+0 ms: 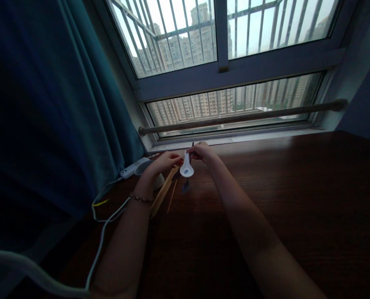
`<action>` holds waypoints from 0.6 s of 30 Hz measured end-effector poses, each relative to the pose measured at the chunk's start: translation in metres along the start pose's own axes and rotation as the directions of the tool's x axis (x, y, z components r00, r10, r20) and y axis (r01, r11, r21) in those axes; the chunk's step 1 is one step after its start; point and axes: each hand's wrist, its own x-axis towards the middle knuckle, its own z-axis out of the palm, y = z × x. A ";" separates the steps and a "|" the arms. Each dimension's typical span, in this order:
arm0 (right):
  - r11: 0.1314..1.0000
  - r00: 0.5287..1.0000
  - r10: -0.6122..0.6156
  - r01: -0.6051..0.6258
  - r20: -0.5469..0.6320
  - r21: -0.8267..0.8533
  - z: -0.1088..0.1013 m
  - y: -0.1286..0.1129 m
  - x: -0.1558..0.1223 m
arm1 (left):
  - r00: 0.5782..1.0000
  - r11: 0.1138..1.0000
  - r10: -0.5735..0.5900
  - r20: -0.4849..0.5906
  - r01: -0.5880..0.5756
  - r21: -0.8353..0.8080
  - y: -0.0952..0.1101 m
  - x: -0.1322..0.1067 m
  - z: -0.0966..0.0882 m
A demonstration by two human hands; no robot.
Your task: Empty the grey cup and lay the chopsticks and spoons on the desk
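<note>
Two hands met at the centre of the frame, above a dark wooden table [297, 199]. The right hand [202, 152] was closed around the handle of a white ceramic spoon [186, 168], which hung bowl-down just below the fingers. The left hand [166, 161] was pinched shut on the upper ends of a bundle of wooden chopsticks [162, 192], its fingertips close beside the spoon handle; whether they touched it could not be determined. The chopsticks ran down and to the left from the grip, their lower ends resting on the table. One single chopstick [172, 196] lay apart, just right of the bundle. A bracelet [140, 199] circled the left wrist.

Behind the left hand, a pale round container [143, 167] sat partly hidden. A white power strip [132, 168] lay just left of it, with a white cable [105, 226] trailing toward the lower left of the frame. A teal curtain [47, 104] filled the left side. A barred window [228, 54] spanned the top.
</note>
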 end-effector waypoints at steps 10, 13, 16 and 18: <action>0.988 0.986 0.116 -0.127 0.123 0.090 0.006 0.055 0.023 | 0.965 0.980 -0.018 0.261 0.069 -0.188 -0.031 0.014 0.027; 0.983 0.983 0.140 -0.152 0.117 0.107 0.010 0.065 0.021 | 0.966 0.973 -0.079 0.245 0.128 -0.192 -0.033 0.018 0.033; 0.981 0.984 0.149 -0.159 0.097 0.108 0.015 0.074 0.021 | 0.969 0.966 -0.152 0.195 0.187 -0.178 -0.033 0.022 0.036; 0.984 0.988 0.137 -0.145 0.076 0.107 0.017 0.082 0.024 | 0.969 0.961 -0.195 0.152 0.220 -0.167 -0.032 0.023 0.035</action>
